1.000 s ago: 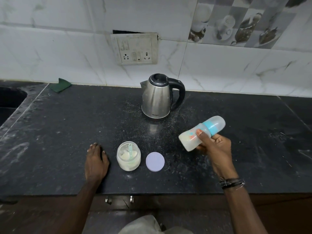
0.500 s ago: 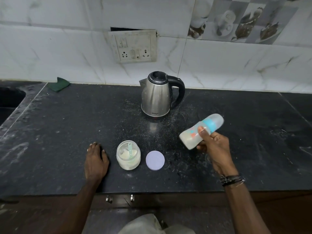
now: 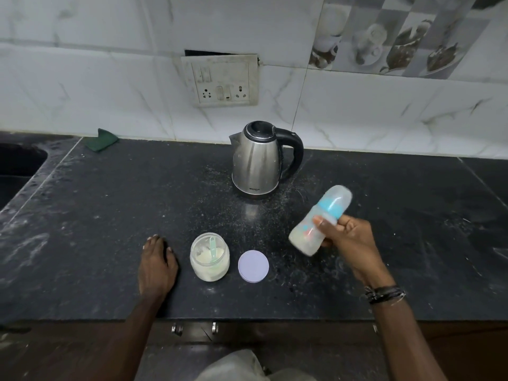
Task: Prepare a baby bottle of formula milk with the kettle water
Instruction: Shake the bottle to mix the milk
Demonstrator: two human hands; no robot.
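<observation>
While the right hand point(image 3: 350, 237) is wrapped around a clear plastic baby bottle point(image 3: 320, 220) with a blue collar, milky and tilted above the black stone counter point(image 3: 96, 215), the left hand point(image 3: 156, 266) lies flat, fingers together, beside an open formula jar point(image 3: 209, 257). Lilac round lid point(image 3: 253, 266) right of jar. Steel kettle point(image 3: 257, 160) stands behind.

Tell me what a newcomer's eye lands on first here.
The right hand holds a capped baby bottle of milky liquid tilted above the black counter, blurred. Behind it, near the tiled wall, stands a steel kettle. In front, an open formula jar with a green scoop inside sits beside its lilac lid, with the left hand flat on the counter alongside.
</observation>
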